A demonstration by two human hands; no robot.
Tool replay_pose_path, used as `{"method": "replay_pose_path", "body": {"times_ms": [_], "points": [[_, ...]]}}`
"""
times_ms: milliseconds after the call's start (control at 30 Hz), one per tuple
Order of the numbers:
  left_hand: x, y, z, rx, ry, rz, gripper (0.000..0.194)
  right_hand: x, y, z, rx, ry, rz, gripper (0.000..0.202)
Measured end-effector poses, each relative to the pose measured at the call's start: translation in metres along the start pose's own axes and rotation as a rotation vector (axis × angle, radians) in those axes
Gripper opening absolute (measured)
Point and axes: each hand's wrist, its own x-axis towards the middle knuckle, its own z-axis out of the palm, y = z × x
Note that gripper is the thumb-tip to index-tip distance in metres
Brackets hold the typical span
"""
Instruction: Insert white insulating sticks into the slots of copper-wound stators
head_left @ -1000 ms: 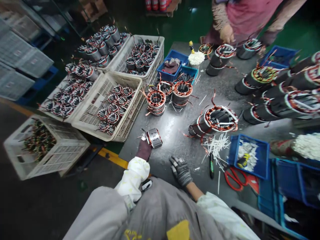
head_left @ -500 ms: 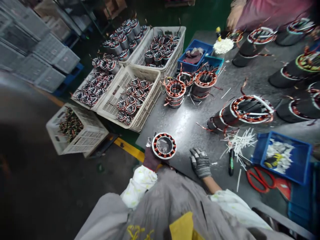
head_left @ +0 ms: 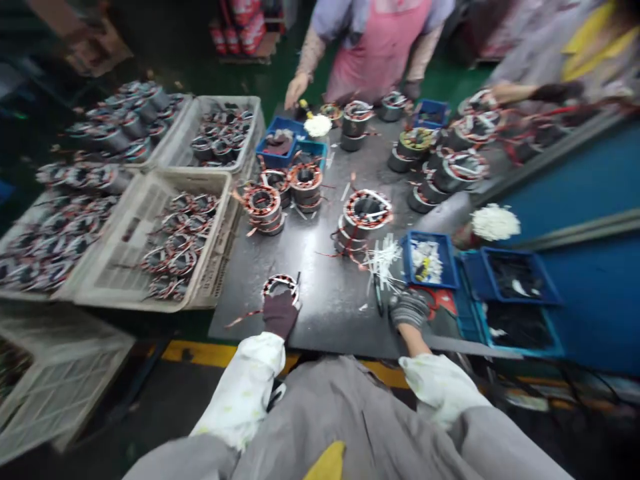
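Note:
My left hand (head_left: 281,313), in a dark maroon glove, is closed on the near side of a small motor stator (head_left: 277,283) at the table's front left. The stator is a white-rimmed ring with copper windings, and a lead trails from it to the left. My right hand (head_left: 409,309), in a grey striped knit glove, is curled over red-handled scissors (head_left: 434,301) near the front edge; its fingertips are partly hidden. Just left of it lies a thin dark tool (head_left: 379,297). White strips (head_left: 384,259) are heaped behind that tool.
Wound stators (head_left: 263,205) stand mid-table, with a taller stack (head_left: 361,220) to their right. Crates of stators (head_left: 220,257) line the left. Blue trays (head_left: 453,270) sit at right. Across the table are co-workers, one in a pink apron (head_left: 367,53).
My view has turned to the right. The stator in my left hand now stands on the table, further from my body. My right hand has moved right, onto the scissors.

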Motion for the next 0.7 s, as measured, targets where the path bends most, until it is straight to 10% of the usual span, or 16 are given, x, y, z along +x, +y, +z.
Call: {"method": "replay_pose_path", "body": {"times_ms": [233,367,533,700], "points": [[0.004,-0.003,0.002,0.130,0.062,0.055,0.055,0.011,-0.030,-0.013,0.066,0.042,0.005,0.045],[-0.014,-0.003,-0.011,0.123,0.296,0.094,0.059,0.014,-0.055,-0.015,0.070,-0.051,-0.085,0.046],[-0.039,0.019,-0.038,0.042,0.541,0.454,0.044,0.000,-0.049,-0.024,0.249,-0.104,-0.097,0.038],[-0.052,0.048,-0.053,0.051,0.410,0.779,0.041,-0.047,-0.065,-0.053,0.857,-0.544,-0.622,0.025]]}}
